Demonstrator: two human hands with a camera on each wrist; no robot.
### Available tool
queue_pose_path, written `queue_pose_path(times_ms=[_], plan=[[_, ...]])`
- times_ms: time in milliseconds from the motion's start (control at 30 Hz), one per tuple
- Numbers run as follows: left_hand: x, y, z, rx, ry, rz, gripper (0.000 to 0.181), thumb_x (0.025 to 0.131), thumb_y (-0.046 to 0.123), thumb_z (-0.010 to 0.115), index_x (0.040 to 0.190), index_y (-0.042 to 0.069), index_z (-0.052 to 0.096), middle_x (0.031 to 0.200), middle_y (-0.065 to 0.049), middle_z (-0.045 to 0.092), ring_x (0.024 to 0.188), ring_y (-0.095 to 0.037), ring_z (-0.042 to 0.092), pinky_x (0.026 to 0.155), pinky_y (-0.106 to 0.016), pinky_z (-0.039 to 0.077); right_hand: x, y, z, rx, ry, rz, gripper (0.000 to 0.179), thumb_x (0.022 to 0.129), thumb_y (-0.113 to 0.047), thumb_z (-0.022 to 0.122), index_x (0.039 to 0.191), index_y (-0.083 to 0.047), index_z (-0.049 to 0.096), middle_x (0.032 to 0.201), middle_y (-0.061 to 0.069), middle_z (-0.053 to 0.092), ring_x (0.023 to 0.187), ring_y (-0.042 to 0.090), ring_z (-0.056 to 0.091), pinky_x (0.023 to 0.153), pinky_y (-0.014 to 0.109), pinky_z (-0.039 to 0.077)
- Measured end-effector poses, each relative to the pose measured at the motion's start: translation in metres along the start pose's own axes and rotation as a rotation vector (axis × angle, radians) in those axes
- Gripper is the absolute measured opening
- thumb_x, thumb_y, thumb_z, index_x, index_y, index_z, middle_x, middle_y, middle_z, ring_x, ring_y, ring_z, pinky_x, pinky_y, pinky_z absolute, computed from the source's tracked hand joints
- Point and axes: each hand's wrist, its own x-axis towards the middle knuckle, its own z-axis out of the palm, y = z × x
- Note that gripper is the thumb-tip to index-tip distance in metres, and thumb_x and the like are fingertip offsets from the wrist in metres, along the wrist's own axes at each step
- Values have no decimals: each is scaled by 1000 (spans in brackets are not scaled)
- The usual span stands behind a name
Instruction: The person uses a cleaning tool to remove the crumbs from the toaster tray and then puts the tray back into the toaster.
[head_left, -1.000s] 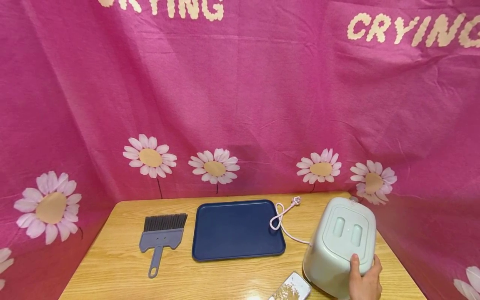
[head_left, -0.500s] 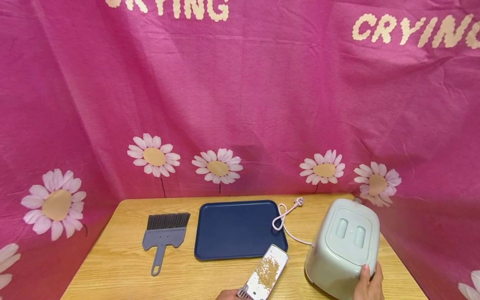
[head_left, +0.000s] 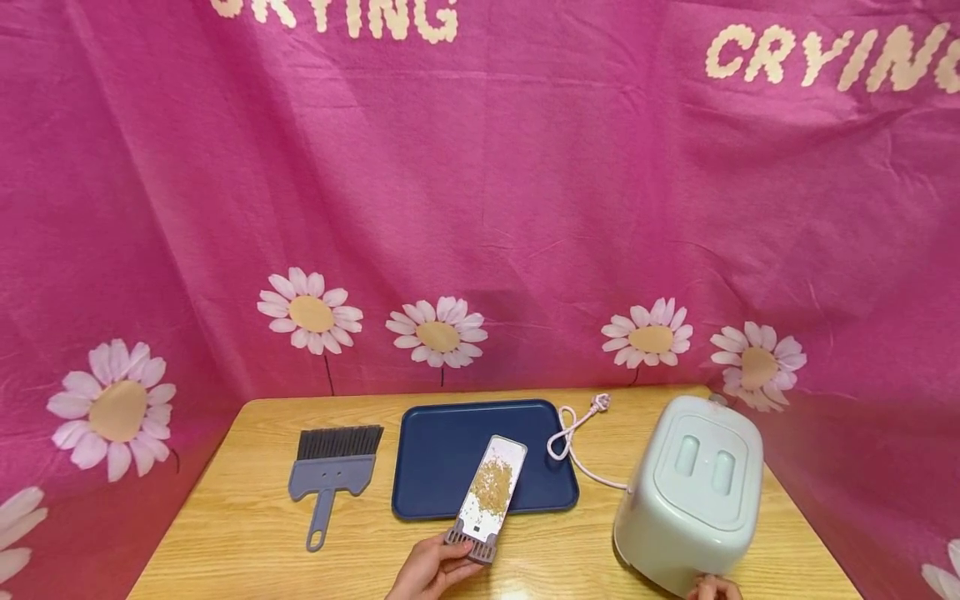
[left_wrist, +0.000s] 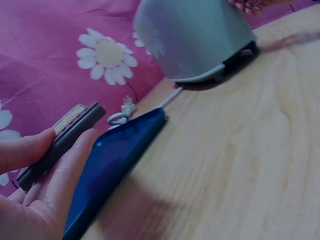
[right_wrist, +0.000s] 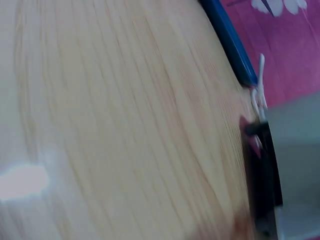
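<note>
My left hand pinches the grey slotted end of a toaster crumb tray, thumb on top and fingers beneath. Tan crumbs cover its silvery surface. In the head view the crumb tray overlaps the dark blue tray; the left wrist view has it raised above the table. A pale green toaster with a two-grooved lid stands at the right. Against its near lower side is my right hand, mostly cut off by the frame edge; its grip on the toaster is unclear.
A grey-blue brush with black bristles lies left of the blue tray. The toaster's looped pink-white cord runs toward the tray's right edge, its plug at the back. A pink cloth with daisies hangs behind the wooden table.
My left hand came into view, bringing the crumb tray leftward and up until it overlaps the blue tray. My right hand slid from the toaster's upper near corner down toward the frame's bottom edge.
</note>
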Motion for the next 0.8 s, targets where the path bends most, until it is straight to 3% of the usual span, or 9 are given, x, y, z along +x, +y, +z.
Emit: queue_pose_path(times_ms=[67, 167, 233, 333, 500, 567, 700, 800], plan=[[0, 3, 0, -17, 9, 13, 49, 92, -12, 50, 132, -26, 27, 103, -21, 64, 96, -29, 65, 88, -42, 49, -17, -40, 13, 64, -24, 12, 28, 96, -7, 46, 70, -8, 57, 50, -10, 54, 40, 0, 50, 39, 16, 39], [0, 7, 1, -35, 23, 21, 51, 93, -10, 51, 134, -25, 25, 101, -17, 65, 96, -28, 66, 89, -42, 48, -41, -98, 28, -16, -123, 8, 30, 98, -8, 43, 74, 1, 58, 53, -11, 55, 43, -2, 53, 43, 15, 43], [0, 10, 2, -44, 30, 25, 52, 93, -9, 52, 134, -24, 24, 101, -16, 65, 96, -28, 66, 90, -43, 48, -50, -122, 38, -94, -183, -30, 29, 98, -4, 44, 78, 12, 59, 55, -6, 59, 45, -4, 53, 45, 15, 45], [0, 12, 5, -54, 38, 38, 52, 92, -9, 52, 135, -23, 25, 101, -17, 65, 95, -27, 66, 90, -43, 48, -56, -138, 55, -178, -274, -92, 23, 96, 1, 48, 87, 17, 61, 60, 7, 64, 48, -5, 55, 48, 16, 47], [4, 13, 13, -60, 22, 76, 49, 93, -10, 49, 134, -24, 25, 105, -21, 64, 95, -25, 66, 89, -43, 48, -58, -146, 84, -87, -475, -124, 23, 98, 1, 46, 96, 20, 59, 72, 21, 67, 56, -2, 61, 53, 18, 51], [6, 13, 17, -61, 24, 86, 48, 93, -10, 49, 133, -24, 26, 106, -22, 64, 94, -24, 66, 89, -43, 48, -59, -151, 96, -24, -589, -57, 31, 102, -4, 40, 103, 23, 54, 78, 24, 67, 60, 1, 64, 57, 20, 52], [10, 16, 27, -58, 56, 103, 46, 93, -10, 49, 132, -24, 29, 103, -20, 64, 91, -22, 66, 87, -41, 50, -64, -168, 118, 115, -809, 166, 52, 107, -22, 28, 118, 27, 42, 97, 33, 64, 75, 9, 68, 68, 27, 55], [13, 19, 36, -62, 73, 126, 45, 93, -10, 49, 131, -24, 29, 103, -21, 65, 90, -21, 67, 86, -40, 50, -72, -180, 130, 189, -926, 300, 65, 106, -35, 24, 128, 26, 33, 112, 34, 60, 88, 13, 68, 77, 30, 54]])
